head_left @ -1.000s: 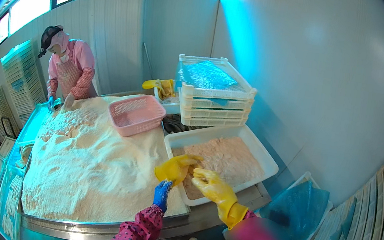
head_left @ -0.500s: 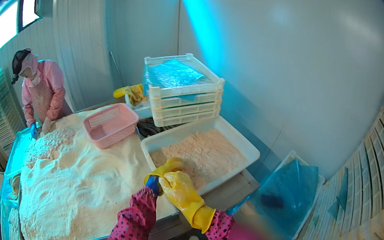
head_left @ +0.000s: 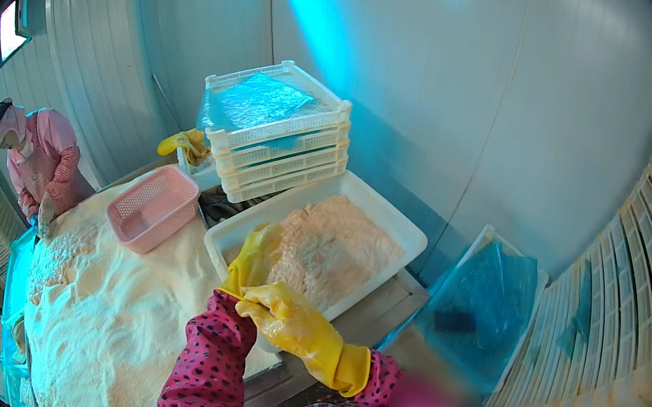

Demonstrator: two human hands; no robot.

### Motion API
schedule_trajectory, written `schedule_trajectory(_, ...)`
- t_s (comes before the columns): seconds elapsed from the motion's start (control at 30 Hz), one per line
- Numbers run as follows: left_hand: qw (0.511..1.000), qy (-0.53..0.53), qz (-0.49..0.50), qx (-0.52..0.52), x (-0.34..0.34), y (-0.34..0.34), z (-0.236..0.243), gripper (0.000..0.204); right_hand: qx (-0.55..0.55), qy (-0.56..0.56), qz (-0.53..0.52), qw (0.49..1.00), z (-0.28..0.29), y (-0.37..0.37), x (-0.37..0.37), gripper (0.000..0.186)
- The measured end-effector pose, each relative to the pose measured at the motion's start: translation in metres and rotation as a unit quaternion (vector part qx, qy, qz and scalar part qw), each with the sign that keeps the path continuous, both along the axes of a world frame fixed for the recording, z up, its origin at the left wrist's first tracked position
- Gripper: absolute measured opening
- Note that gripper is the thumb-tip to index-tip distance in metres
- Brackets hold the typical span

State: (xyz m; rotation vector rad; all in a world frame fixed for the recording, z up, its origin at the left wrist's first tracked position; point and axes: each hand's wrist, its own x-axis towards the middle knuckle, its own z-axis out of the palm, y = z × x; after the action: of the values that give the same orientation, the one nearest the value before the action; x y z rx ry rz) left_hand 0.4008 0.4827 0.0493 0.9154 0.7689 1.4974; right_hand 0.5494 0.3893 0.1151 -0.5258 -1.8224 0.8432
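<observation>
My left hand (head_left: 252,256), in a yellow rubber glove, is raised over the near left corner of a white tray (head_left: 412,245) of pale pinkish powdery material (head_left: 338,238), fingers extended. My right hand (head_left: 288,323), in a wet-looking yellow glove, grips the cuff of the left glove at my wrist, where the spotted pink sleeve begins. Left of the tray lies a broad spread of pale crumbs or powder (head_left: 111,307) on the metal worktable (head_left: 404,298), with a pink perforated basket (head_left: 151,204) on it.
A co-worker in pink (head_left: 44,160) bends over the left side of the powder. Stacked white racks (head_left: 274,159) and a spare yellow glove (head_left: 180,141) are behind. At right stand a blue-lined tray (head_left: 478,308) and tall racks (head_left: 600,325); a wall rises behind.
My left hand's blue glove is now covered by the yellow glove. My right hand has moved leftward onto its cuff. The view has shifted, and the co-worker appears further left.
</observation>
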Motion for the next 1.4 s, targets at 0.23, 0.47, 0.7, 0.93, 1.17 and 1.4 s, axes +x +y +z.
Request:
schedule_trajectory(0.23, 0.996, 0.018, 0.041, 0.08, 0.01, 0.038, 0.007, 0.058, -0.035, -0.041, 0.109, 0.993, -0.007, 0.054, 0.014, 0.015)
schedule_trajectory(0.47, 0.99, -0.08, 0.014, -0.116, 0.04, 0.031, 0.002, 0.093, -0.404, -0.11, 0.16, 0.894, -0.044, 0.199, 0.12, 0.029)
schedule_trajectory(0.7, 0.852, -0.306, 0.001, -0.424, 0.077, -0.011, -0.032, 0.056, -0.548, -0.289, -0.027, 0.785, -0.103, 0.319, 0.209, 0.053)
schedule_trajectory(0.93, 0.851, -0.312, 0.058, -0.418, 0.108, 0.024, -0.053, 0.038, -0.449, -0.286, 0.038, 0.846, -0.167, 0.342, 0.199, 0.066)
schedule_trajectory(1.17, 0.888, -0.138, 0.062, -0.435, 0.098, 0.056, -0.035, 0.055, -0.555, -0.248, 0.091, 0.789, -0.124, 0.334, 0.163, 0.064)
schedule_trajectory(1.4, 0.908, 0.144, -0.105, -0.378, 0.062, 0.088, -0.063, 0.062, -0.725, -0.244, 0.201, 0.613, -0.154, 0.335, 0.153, 0.059)
